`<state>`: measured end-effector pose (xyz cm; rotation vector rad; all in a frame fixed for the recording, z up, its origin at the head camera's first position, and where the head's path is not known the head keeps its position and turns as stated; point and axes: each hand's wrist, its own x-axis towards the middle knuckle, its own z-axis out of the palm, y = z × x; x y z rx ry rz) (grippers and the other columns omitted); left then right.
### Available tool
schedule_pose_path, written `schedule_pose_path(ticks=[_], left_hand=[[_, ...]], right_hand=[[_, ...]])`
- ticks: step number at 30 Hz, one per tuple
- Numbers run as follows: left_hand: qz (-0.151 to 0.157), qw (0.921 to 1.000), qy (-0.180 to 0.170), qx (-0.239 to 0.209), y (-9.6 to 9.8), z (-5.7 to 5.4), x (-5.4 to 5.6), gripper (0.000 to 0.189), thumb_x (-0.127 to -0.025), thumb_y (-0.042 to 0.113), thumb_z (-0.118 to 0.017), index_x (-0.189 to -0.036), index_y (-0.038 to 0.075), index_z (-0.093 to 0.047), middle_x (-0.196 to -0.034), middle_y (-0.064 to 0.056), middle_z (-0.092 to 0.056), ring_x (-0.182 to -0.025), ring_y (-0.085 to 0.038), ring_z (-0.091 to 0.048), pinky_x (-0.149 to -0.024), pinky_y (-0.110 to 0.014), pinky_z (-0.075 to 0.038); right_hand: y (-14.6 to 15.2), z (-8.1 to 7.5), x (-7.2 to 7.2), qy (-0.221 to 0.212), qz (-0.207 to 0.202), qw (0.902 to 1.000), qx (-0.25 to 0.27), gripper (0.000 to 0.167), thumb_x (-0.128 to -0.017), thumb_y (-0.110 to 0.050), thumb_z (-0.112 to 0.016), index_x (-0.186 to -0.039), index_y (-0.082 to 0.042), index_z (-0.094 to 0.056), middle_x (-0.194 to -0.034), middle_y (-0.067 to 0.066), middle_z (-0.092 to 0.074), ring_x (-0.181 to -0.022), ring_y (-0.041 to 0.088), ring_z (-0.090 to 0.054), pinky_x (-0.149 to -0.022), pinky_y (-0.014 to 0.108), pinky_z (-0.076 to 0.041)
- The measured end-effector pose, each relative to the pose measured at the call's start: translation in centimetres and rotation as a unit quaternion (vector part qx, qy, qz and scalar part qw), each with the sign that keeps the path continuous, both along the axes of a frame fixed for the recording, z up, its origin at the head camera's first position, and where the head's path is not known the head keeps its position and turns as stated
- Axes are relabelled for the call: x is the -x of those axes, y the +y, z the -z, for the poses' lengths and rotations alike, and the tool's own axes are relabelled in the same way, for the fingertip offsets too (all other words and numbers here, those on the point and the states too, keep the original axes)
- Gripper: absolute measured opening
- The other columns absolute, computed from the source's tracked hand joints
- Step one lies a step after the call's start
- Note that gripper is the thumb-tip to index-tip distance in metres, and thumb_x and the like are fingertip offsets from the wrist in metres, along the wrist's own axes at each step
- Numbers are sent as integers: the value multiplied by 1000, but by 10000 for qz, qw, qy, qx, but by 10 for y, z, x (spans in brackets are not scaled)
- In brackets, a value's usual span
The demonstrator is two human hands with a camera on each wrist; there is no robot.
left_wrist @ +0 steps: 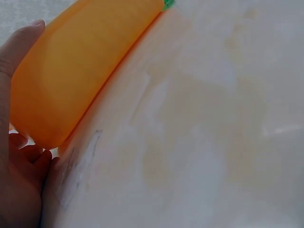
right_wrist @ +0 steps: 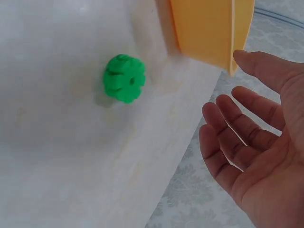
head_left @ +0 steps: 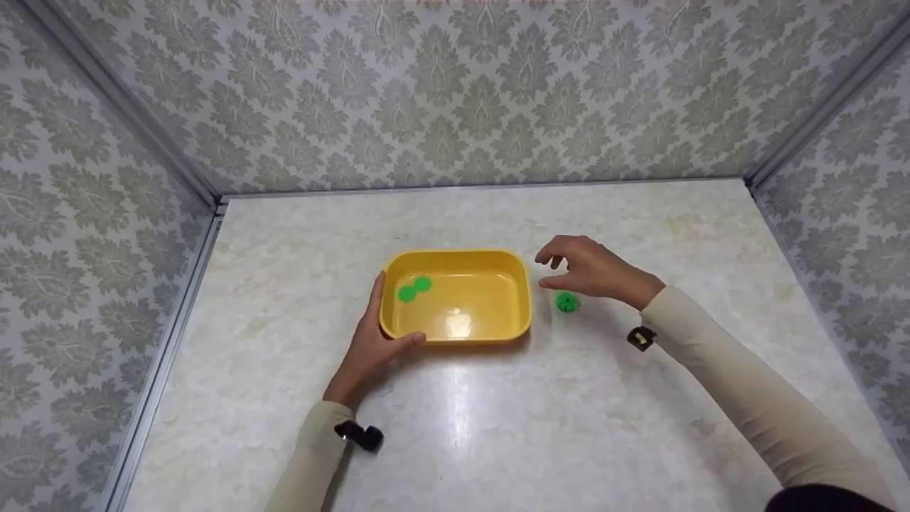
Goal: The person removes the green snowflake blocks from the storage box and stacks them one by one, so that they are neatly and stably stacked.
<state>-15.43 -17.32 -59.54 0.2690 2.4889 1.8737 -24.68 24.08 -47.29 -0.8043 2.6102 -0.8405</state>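
Observation:
A yellow plastic tub (head_left: 455,334) stands on the table, and two small green notched discs (head_left: 414,289) lie on its floor at the left. My left hand (head_left: 373,345) grips the tub's near left corner, thumb at the near rim and fingers along the left side. To the right of the tub, my right hand (head_left: 586,267) hovers with fingers parted and nothing in them. Just below that hand on the table sits a green notched piece (right_wrist: 124,79), like several discs stacked together, with a hole in its middle.
The marbled white table (head_left: 455,427) ends at patterned wall panels (head_left: 455,92) at the back and both sides. A metal frame edge (head_left: 167,355) runs along the left. Black wrist devices (head_left: 642,338) sit on both sleeves.

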Motion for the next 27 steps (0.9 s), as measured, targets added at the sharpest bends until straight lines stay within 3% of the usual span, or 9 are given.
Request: schedule_pose_path(ticks=[11, 22, 27], left_hand=[[-3, 10000, -58, -22, 2, -3, -1, 129, -86, 25, -97, -180, 27, -8, -181, -4, -26, -157, -27, -39, -124, -50, -34], [-71, 9997, -240, -41, 3, -4, -1, 131, -85, 28, -98, -179, 30, -7, -183, 0, -21, -162, -22, -30, -130, -50, -27], [-58, 9998, -193, -21, 3, -4, -2, 130, -86, 28, -97, -180, 29, -7, -182, -2, -23, -161, -25, -33, -129, -51, -28]], right_hand=[[-39, -13, 12, 68, -593, 9981, 165, 37, -100, -19, -84, -131, 0, -77, -131, 19, -73, -114, 34, -69, -98, 50, -58], [-79, -12, 18, 91, -986, 9951, -46, 40, -100, -21, -84, -133, 1, -76, -132, 20, -73, -116, 35, -70, -102, 49, -57], [-97, -11, 23, 157, -1181, 9928, -80, 40, -101, -22, -83, -132, 2, -76, -130, 20, -74, -115, 34, -69, -103, 48, -56]])
